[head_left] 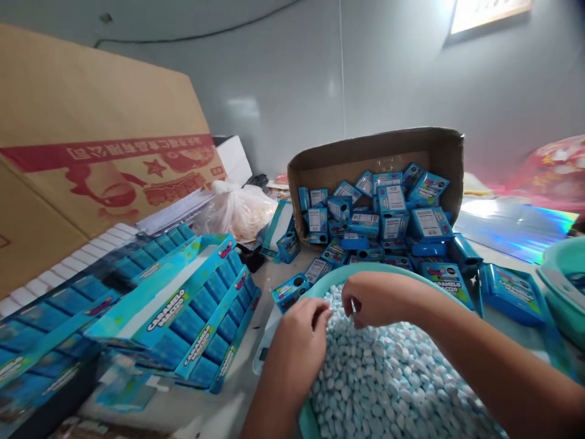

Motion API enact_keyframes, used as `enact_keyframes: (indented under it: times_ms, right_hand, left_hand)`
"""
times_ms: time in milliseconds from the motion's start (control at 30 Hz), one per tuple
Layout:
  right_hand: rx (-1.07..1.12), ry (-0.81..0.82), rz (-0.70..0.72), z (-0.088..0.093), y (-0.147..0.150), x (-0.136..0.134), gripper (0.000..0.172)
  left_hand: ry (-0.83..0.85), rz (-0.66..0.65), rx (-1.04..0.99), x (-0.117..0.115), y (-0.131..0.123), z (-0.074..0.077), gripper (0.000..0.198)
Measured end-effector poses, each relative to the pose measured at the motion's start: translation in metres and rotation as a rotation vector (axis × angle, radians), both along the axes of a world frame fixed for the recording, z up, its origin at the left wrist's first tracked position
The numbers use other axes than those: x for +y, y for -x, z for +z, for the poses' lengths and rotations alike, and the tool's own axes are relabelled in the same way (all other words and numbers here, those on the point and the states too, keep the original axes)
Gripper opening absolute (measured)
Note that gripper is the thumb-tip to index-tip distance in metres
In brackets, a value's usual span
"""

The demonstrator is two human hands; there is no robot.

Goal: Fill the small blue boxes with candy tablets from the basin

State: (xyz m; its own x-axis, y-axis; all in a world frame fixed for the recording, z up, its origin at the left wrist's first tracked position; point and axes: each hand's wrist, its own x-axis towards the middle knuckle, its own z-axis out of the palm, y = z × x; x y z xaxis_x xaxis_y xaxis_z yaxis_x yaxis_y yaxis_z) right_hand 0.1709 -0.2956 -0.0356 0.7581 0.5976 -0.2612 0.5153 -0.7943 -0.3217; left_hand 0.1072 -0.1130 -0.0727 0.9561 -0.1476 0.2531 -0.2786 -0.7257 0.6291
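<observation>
A teal basin [308, 421] full of small pale blue and white candies [379, 378] fills the lower right of the head view. My left hand [307, 332] is over the basin's left side, its fingers curled in toward the candies; what they hold, if anything, is hidden. To its right, my right hand [372, 299] reaches down to the candies near the back rim, fingers pinched together around something too small to make out. The two hands are a short distance apart.
Behind the basin, a cardboard box [375, 143] lies tipped open with many small blue boxes [392, 200] spilling out. Stacked blue display trays [173, 317] stand at left, before a large carton [100, 116]. A plastic bag [240, 210] and another teal container [567, 268] are also around.
</observation>
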Motion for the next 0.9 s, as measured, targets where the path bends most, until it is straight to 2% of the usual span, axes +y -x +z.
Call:
enact_keyframes:
  times_ms: [100,200,267,367,567,700,900]
  right_hand:
    - [0.014,-0.041,-0.05,0.001,-0.001,-0.001,0.021]
    - [0.017,-0.07,-0.078,0.002,-0.001,0.0,0.022]
    - [0.03,-0.074,-0.091,0.004,-0.001,0.0,0.022]
    - [0.036,-0.094,-0.093,0.008,0.0,0.0,0.023]
    - [0.033,-0.167,-0.106,0.003,-0.004,0.0,0.023]
    - [0.01,-0.251,-0.1,-0.004,-0.007,0.0,0.024]
    - [0.008,-0.244,-0.154,-0.008,-0.007,0.005,0.022]
  left_hand:
    - [-0.004,0.095,-0.123,0.017,-0.024,0.016,0.024]
    - [0.065,0.088,-0.066,0.032,-0.052,0.027,0.032]
    - [0.116,0.052,0.025,0.04,-0.067,0.026,0.038]
    - [0.168,0.04,0.092,0.048,-0.081,0.016,0.046]
    - [0.141,0.084,0.088,0.058,-0.087,0.0,0.049]
    - [0.063,0.101,0.066,0.063,-0.087,-0.001,0.045]
    - [-0.049,0.047,-0.054,0.063,-0.08,0.002,0.027]
